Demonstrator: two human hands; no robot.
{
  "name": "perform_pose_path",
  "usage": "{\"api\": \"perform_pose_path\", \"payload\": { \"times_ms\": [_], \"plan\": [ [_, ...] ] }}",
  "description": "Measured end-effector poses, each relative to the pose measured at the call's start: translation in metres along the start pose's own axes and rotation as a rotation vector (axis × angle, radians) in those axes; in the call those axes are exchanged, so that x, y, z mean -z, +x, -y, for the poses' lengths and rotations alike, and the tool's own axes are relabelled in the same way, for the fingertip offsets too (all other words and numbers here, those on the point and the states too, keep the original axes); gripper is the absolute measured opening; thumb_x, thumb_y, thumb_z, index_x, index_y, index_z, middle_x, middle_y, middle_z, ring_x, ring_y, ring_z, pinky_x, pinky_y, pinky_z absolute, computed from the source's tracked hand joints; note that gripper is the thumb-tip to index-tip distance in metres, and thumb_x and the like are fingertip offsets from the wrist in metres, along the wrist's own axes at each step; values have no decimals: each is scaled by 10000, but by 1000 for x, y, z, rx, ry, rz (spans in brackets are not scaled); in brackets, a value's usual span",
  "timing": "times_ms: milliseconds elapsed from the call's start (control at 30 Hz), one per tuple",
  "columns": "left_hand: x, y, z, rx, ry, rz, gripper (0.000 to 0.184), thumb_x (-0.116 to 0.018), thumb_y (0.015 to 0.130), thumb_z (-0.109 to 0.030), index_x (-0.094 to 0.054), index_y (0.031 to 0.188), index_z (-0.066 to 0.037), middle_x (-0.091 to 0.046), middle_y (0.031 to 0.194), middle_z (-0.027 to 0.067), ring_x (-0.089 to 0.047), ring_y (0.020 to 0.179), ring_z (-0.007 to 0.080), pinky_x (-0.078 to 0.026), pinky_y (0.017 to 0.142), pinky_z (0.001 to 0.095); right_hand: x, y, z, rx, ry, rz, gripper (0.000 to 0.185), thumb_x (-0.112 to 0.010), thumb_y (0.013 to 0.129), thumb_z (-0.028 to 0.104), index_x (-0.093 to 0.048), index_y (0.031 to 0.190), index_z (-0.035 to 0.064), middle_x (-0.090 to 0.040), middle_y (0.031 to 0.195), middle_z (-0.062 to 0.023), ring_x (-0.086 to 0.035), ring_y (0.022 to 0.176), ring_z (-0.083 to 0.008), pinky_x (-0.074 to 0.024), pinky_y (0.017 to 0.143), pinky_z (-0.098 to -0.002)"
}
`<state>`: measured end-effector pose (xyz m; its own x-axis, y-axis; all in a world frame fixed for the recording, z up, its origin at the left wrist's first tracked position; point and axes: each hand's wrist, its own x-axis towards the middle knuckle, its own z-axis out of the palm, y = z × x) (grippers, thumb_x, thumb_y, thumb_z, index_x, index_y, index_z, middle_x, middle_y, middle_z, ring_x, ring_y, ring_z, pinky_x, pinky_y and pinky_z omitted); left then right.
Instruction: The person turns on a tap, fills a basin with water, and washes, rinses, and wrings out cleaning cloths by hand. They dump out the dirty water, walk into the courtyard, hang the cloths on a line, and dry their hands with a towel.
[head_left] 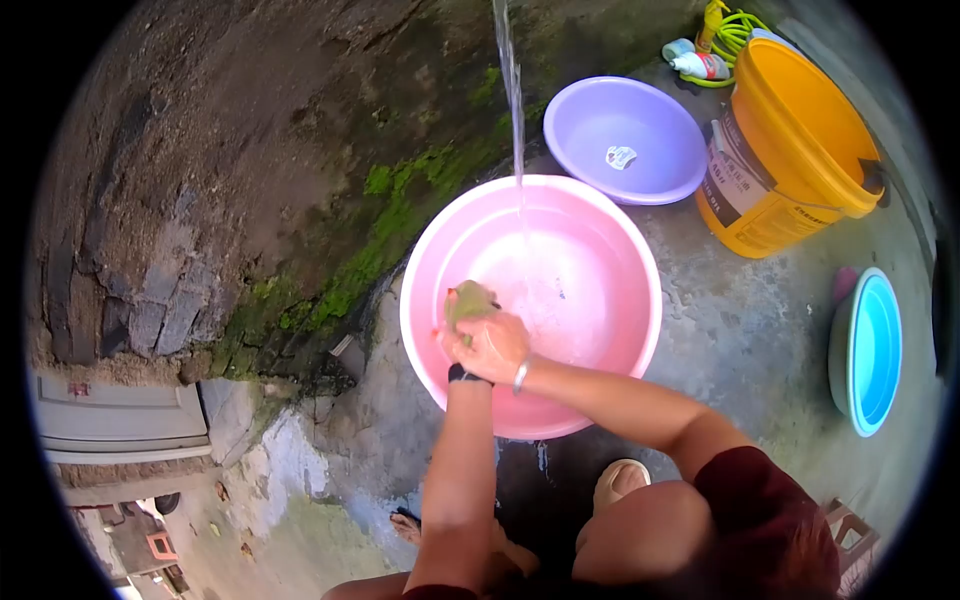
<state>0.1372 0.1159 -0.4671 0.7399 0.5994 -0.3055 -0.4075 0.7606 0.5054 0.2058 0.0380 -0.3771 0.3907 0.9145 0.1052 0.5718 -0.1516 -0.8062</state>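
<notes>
Both hands are together over the left side of a pink basin [640, 330], low inside its rim. My right hand [497, 345], with a silver bracelet at its wrist, is closed and pressed over a small green cloth-like thing [470, 304]. Under it, mostly hidden, my left hand [458, 352] wears a black band at the wrist and seems to be on the same green thing. Its own fingers are largely covered. A stream of water [515, 110] falls from above into the basin, right of the hands. Shallow water appears to lie at the bottom.
A purple basin [580, 110] touches the pink one behind. Beyond it stand a yellow bucket [745, 190], a white bottle [700, 66] and a coiled green hose [738, 35]. A blue basin [842, 350] leans tilted at the right. A mossy earth wall [200, 180] rises at the left.
</notes>
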Motion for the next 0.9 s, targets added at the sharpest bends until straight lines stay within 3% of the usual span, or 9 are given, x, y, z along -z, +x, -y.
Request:
{"api": "perform_pose_path", "payload": {
  "times_ms": [167, 300, 333, 400, 467, 533, 633, 733, 900],
  "plan": [
    [-105, -13, 37, -233, 272, -581, 274, -372, 925, -193, -504, 1089, -17, -544, 1050, 71, -543, 946, 199, -458, 819, 330, 10, 54, -74, -349, -64, -196, 384, -428, 805, 311, -633, 673, 15, -598, 688, -235, -613, 687, -352, -486, 704, -420],
    [-45, 15, 25, -447, 796, -149, 323, -404, 939, -245, -523, 1090, 15, -579, 1012, 89, -564, 925, 198, -465, 797, 315, 5, 27, -64, -173, -102, -262, 394, -401, 844, 276, -631, 702, -9, -589, 708, -264, -607, 695, -370, -478, 700, -435],
    [-80, 2, 20, -224, 405, -395, 300, -451, 915, -197, -525, 1106, 22, -583, 1003, 98, -562, 920, 194, -461, 805, 306, 14, 31, -69, -203, -170, -224, 399, -387, 857, 268, -635, 734, -20, -592, 735, -273, -611, 727, -370, -477, 724, -430],
    [-93, 1, -9, -279, 876, -205, 389, -531, 864, -198, -468, 1189, 7, -580, 1023, 129, -561, 943, 226, -455, 822, 323, 61, 54, -94, -659, -7, -207, 354, -454, 855, 281, -645, 834, -17, -603, 862, -272, -596, 863, -381, -463, 800, -424],
    [-66, -1, -39, -311, 1250, -72, 537, -607, 806, -196, -396, 1264, -11, -571, 1050, 163, -557, 969, 262, -448, 837, 341, 81, 40, -106, -385, -333, -444, 303, -505, 855, 274, -645, 906, 10, -610, 983, -230, -577, 951, -373, -460, 814, -436],
    [-7, 18, -45, -337, 1540, 33, 713, -678, 741, -192, -310, 1331, -34, -558, 1084, 200, -549, 1000, 301, -439, 852, 361, 79, 22, -120, -242, -795, 504, 313, -500, 861, 300, -640, 903, 23, -596, 1037, -184, -558, 982, -350, -461, 814, -423],
    [58, 22, -3, -442, 2121, -86, 848, -716, 697, -173, -217, 1372, -54, -532, 1120, 243, -540, 1011, 346, -434, 853, 382, 59, 45, -158, -243, -885, 605, 263, -521, 830, 260, -620, 917, 32, -584, 1010, -139, -533, 1023, -308, -448, 844, -416],
    [80, 26, 57, -82, 1104, -431, 588, -657, 767, -153, -385, 1279, -55, -566, 1099, 150, -554, 984, 271, -453, 830, 372, 33, 59, -176, -230, -641, -8, 249, -499, 808, 157, -569, 1004, 21, -575, 975, -149, -535, 1016, -290, -446, 858, -406],
    [26, 16, 56, 359, 426, -707, 333, -631, 809, -185, -539, 1115, -91, -585, 1064, 83, -564, 944, 218, -461, 802, 356, -34, 26, -158, -231, -584, 595, 195, -451, 833, 138, -572, 925, 16, -605, 1000, -204, -589, 980, -298, -466, 801, -416]
  ]
}}
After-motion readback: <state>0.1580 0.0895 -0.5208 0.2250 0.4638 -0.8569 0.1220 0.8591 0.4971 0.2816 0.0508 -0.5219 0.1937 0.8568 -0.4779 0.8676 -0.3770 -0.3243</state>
